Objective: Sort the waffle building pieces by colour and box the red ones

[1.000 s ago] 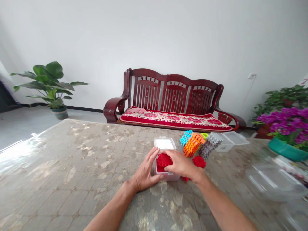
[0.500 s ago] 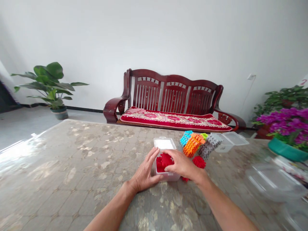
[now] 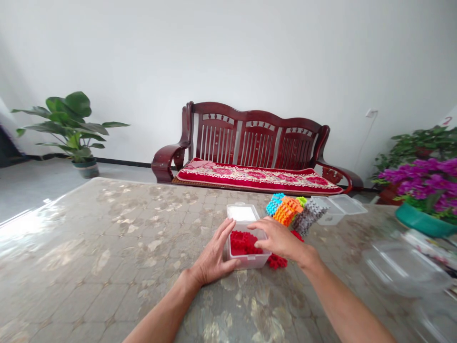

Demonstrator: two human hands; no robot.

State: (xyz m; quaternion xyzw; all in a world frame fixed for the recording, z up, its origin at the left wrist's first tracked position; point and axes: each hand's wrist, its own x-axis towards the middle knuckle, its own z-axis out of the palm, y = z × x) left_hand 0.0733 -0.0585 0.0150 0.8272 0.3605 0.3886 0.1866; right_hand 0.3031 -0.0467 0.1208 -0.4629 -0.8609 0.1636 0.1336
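Observation:
A clear plastic box (image 3: 252,260) with its lid (image 3: 243,213) swung back stands before me, and red interlocking plastic blocks (image 3: 243,242) lie inside it. My left hand (image 3: 217,255) rests against the box's left side with fingers stretched out and the thumb spread along the front corner. Over the right rim reaches my right hand (image 3: 280,239), thumb and fingers apart, with nothing visible between them. More red blocks (image 3: 277,261) lie on the table just right of the box, partly covered by my right hand and wrist.
Bundled blue blocks (image 3: 274,205), orange blocks (image 3: 285,212) and grey blocks (image 3: 310,216) lie behind my right hand. Another open clear box (image 3: 332,212) stands beyond them. Clear containers (image 3: 403,269) and a teal flower pot (image 3: 424,220) are at the right. A wooden bench (image 3: 246,138) stands behind the table (image 3: 124,247).
The red block piece under my right hand now lies lower in the box. My right hand has shifted right and opened. My left hand stays at the box.

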